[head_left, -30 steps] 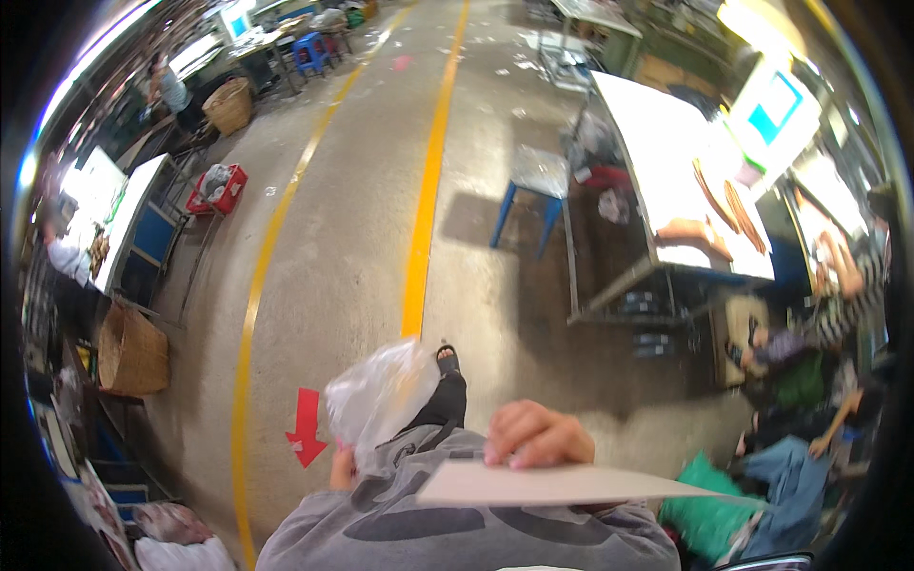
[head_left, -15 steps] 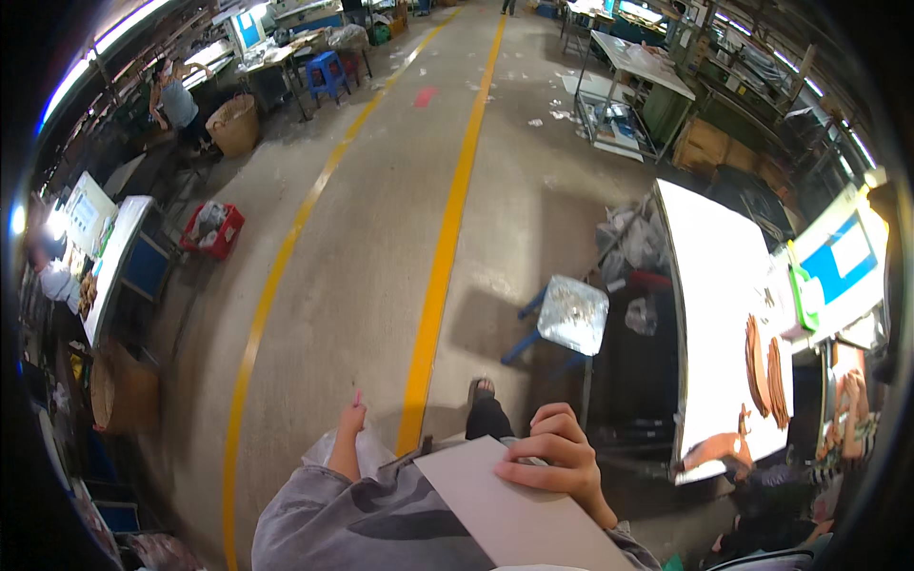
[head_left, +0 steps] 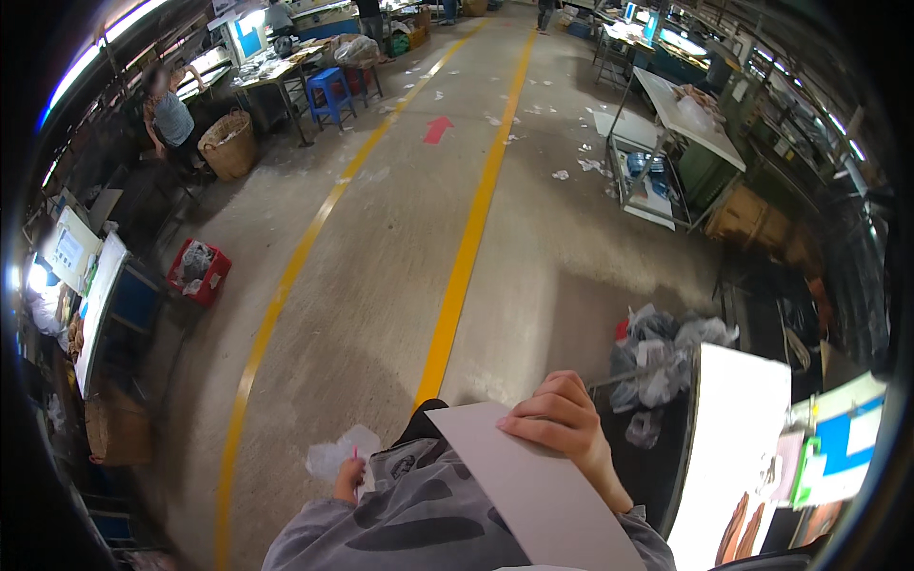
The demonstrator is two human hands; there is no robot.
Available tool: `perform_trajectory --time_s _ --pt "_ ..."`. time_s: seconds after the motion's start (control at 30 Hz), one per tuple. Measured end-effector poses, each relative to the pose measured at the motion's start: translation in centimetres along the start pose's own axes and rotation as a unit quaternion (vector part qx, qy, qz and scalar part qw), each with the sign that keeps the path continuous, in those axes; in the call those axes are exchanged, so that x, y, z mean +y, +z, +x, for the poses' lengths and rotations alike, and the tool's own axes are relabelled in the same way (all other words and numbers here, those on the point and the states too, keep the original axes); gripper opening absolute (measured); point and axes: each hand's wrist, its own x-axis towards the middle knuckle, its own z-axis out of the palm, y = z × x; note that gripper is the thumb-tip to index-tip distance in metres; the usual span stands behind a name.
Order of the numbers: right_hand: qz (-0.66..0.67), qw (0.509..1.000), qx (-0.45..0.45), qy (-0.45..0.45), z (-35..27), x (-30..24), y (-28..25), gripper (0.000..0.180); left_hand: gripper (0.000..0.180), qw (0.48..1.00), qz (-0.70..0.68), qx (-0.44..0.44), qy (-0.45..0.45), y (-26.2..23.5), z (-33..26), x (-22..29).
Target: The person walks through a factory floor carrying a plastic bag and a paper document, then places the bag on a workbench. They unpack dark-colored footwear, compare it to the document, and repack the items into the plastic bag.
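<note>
My right hand (head_left: 560,421) is closed on the edge of a flat white board (head_left: 509,476), fingers curled over its top face. The board slants across the front of my grey sleeves and top and runs off the lower edge. Low and to the left, my left hand (head_left: 349,478) is closed round a thin pink stick (head_left: 356,442), perhaps a pen, whose tip pokes up above the fist. Clear, whitish plastic (head_left: 328,457) shows beside that hand; whether the fingers hold it too is unclear.
A grey floor aisle runs ahead between yellow lines (head_left: 457,276), with a red arrow (head_left: 438,129) on it. At right stand a bright white table (head_left: 728,428) and grey plastic bags (head_left: 657,357). Left are a red crate (head_left: 200,271), a wicker basket (head_left: 228,145) and a seated person (head_left: 171,114).
My view has moved forward along the aisle; the metal-topped stool has left the picture. My left hand has drawn closer to my body. The right hand still grips the board.
</note>
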Motion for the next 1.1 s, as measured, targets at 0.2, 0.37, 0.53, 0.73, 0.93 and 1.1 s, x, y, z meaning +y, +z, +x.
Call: perform_trajectory --time_s 0.2,0.37,0.53,0.73,0.93,1.1 --pt "0.183 0.977 0.107 0.011 13.3 21.5 2.6 0.021 0.032 0.995 -0.008 -0.010 -0.100 2.3 7.4 12.1" --pt "0.198 0.964 0.166 0.065 24.7 37.1 2.8 0.013 0.034 0.997 0.066 -0.002 -0.038 3.3 16.2 36.7" --pt "0.230 0.929 0.237 0.166 31.4 53.9 1.3 0.010 0.036 0.972 0.171 0.040 0.158 5.5 24.9 71.3" --pt "0.227 0.889 0.200 0.343 40.6 76.6 -0.4 0.015 0.040 0.972 0.046 -0.059 0.222 12.2 25.1 102.3" --pt "0.209 0.893 -0.066 0.392 55.5 99.8 -0.5 0.026 0.049 0.918 -0.170 -0.269 0.238 21.2 19.4 126.2" --pt "0.258 0.893 -0.217 0.297 66.0 116.7 5.6 0.029 0.064 0.806 -0.300 -0.387 0.333 25.6 20.7 141.8"
